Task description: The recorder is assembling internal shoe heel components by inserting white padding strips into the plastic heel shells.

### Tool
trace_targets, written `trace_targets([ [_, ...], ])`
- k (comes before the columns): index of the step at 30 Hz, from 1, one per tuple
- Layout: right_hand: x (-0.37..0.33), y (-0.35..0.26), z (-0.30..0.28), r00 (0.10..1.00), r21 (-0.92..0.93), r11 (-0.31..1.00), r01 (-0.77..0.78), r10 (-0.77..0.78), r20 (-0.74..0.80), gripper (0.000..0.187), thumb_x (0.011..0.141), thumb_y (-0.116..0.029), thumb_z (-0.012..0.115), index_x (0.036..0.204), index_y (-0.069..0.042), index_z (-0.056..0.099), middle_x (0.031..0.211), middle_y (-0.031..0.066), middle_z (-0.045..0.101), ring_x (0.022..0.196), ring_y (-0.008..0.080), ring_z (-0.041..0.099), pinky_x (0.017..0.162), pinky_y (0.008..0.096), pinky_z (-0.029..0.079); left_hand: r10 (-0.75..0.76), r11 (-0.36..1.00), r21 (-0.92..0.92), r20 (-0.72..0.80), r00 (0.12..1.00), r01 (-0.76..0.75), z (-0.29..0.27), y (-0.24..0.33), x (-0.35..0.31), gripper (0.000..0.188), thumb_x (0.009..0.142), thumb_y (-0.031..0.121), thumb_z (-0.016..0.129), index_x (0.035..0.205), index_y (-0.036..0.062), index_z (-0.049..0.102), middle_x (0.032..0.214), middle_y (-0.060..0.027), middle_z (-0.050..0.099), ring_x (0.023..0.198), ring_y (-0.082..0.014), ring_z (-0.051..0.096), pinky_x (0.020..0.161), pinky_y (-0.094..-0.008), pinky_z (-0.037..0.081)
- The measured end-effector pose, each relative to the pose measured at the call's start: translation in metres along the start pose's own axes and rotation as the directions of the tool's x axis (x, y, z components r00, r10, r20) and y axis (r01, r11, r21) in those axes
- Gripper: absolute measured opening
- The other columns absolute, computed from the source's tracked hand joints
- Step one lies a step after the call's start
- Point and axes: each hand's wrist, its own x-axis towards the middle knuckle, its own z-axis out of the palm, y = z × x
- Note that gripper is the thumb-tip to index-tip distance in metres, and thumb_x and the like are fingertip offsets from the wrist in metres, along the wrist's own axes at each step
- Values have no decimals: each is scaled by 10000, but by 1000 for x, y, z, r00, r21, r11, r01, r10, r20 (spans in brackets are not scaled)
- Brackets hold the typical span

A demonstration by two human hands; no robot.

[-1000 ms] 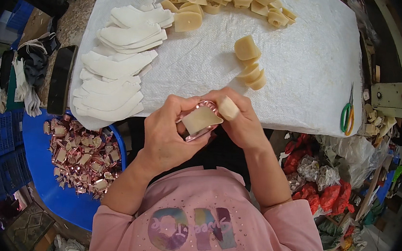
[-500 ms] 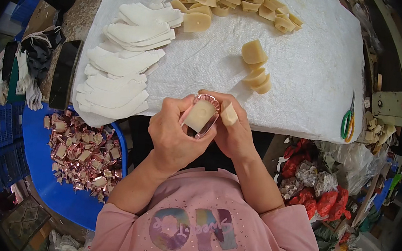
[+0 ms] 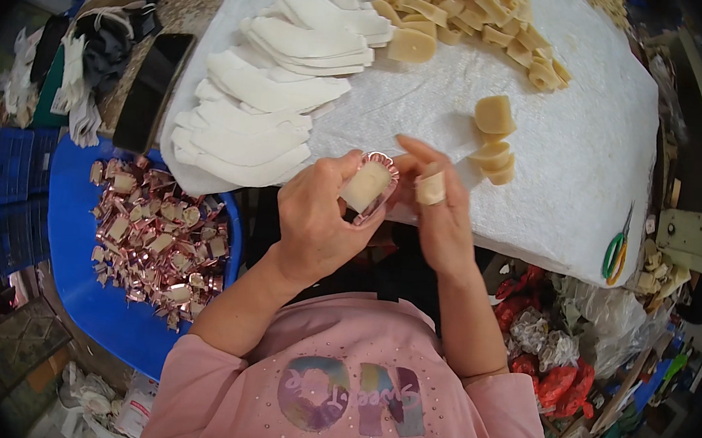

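Note:
Just in front of my body, at the near edge of the white-covered table, my left hand [image 3: 315,211] grips a shiny pink, scallop-rimmed piece [image 3: 384,201] with a flat cream insert [image 3: 366,186] facing up. My right hand [image 3: 444,215] is beside it, fingers apart, the index stretched toward the rim. A cream wrap or cap [image 3: 431,186] covers one of its digits, seemingly the thumb. Whether a right fingertip touches the pink piece is hidden. Beyond that hand, several tan rounded blocks [image 3: 494,115] lie in a short row on the table.
White curved flat pieces [image 3: 271,85] lie stacked at the left of the table [image 3: 577,156], with a heap of tan pieces [image 3: 472,11] at the back. Scissors [image 3: 615,255] lie near the right edge. A blue tub [image 3: 79,277] at left holds similar pink pieces [image 3: 163,243]. A phone [image 3: 154,86] lies behind it.
My right hand has come off the pink piece and moved right, its fingers spreading. The left hand still holds the piece. The whole view has shifted and tilted.

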Motion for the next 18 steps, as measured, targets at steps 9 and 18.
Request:
trace_targets([
  [9, 33, 4, 15, 944, -404, 853, 330, -300, 138, 296, 764, 13, 592, 1055, -34, 566, 946, 99, 542, 847, 241, 491, 773, 330, 422, -275, 858, 360, -278, 921, 365, -117, -67, -34, 430, 683, 14, 683, 1090, 1, 543, 1015, -111, 583, 911, -210, 567, 809, -313, 452],
  [18, 47, -2, 52, 868, -532, 686, 496, -398, 296, 290, 696, 21, 643, 975, -38, 591, 997, 103, 521, 928, 295, 433, 807, 381, 393, -88, 27, 784, -616, 783, 620, -224, -108, -68, 438, 783, 142, 648, 1206, 92, 544, 1095, -129, 530, 1030, -241, 499, 826, -330, 403],
])
